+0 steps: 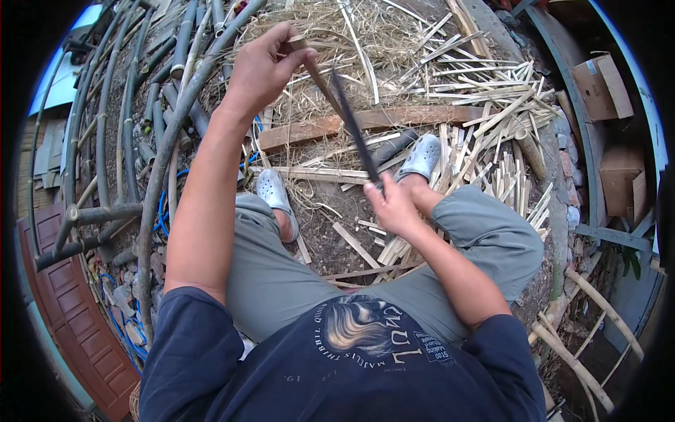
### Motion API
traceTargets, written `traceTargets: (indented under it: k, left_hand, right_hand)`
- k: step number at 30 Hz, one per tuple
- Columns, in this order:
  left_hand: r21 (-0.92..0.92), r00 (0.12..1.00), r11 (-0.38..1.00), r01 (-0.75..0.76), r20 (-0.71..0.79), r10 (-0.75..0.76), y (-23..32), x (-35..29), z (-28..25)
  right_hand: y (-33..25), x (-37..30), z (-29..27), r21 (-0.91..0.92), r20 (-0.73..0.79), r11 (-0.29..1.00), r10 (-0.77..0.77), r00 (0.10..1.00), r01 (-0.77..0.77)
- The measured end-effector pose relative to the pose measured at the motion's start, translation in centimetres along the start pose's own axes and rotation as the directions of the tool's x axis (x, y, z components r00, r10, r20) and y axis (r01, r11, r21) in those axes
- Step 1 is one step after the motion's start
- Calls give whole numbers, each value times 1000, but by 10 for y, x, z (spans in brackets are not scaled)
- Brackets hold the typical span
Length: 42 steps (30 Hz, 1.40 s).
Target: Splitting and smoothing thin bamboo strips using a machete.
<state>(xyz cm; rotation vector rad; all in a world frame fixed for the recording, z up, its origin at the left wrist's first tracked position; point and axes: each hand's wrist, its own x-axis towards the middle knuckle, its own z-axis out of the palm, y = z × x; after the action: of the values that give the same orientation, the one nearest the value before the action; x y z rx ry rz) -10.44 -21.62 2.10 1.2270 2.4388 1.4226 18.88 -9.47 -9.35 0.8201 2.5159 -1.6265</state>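
Observation:
My left hand (266, 69) is raised at the upper middle, its fingers closed round the top of a flat bamboo strip (323, 83). From there the strip slants down and to the right. My right hand (394, 206) is wrapped round the lower end of a long, dark-bladed knife (355, 132); its handle is mostly hidden by the fingers. The blade points up and away from me and crosses close to the strip's lower end. Whether the two touch I cannot tell.
Between my feet in grey clogs (421, 156) lies a reddish wooden beam (380, 119). Split bamboo pieces (506, 172) are heaped at the right, with shavings (316, 105) beyond. Bamboo poles (184, 105) lean at the left near a blue hose (162, 211). Cardboard boxes (603, 88) stand far right.

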Motion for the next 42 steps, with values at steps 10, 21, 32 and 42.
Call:
traceTargets:
  k: [10, 21, 32, 42]
  left_hand:
    - [-38, 1000, 999, -7, 3, 7, 1, -1, 1]
    - [-75, 999, 996, -42, 17, 43, 2, 6, 4]
    - [-209, 1000, 978, -24, 13, 28, -4, 8, 4]
    - [-210, 997, 977, -40, 49, 52, -7, 7, 8]
  right_hand:
    - [-7, -4, -6, -135, -33, 990, -42, 999, 37]
    - [-2, 1, -12, -115, 69, 992, 67, 995, -59]
    - [-2, 12, -17, -183, 151, 975, 156, 976, -128]
    - [4, 3, -16, -120, -61, 992, -46, 997, 39]
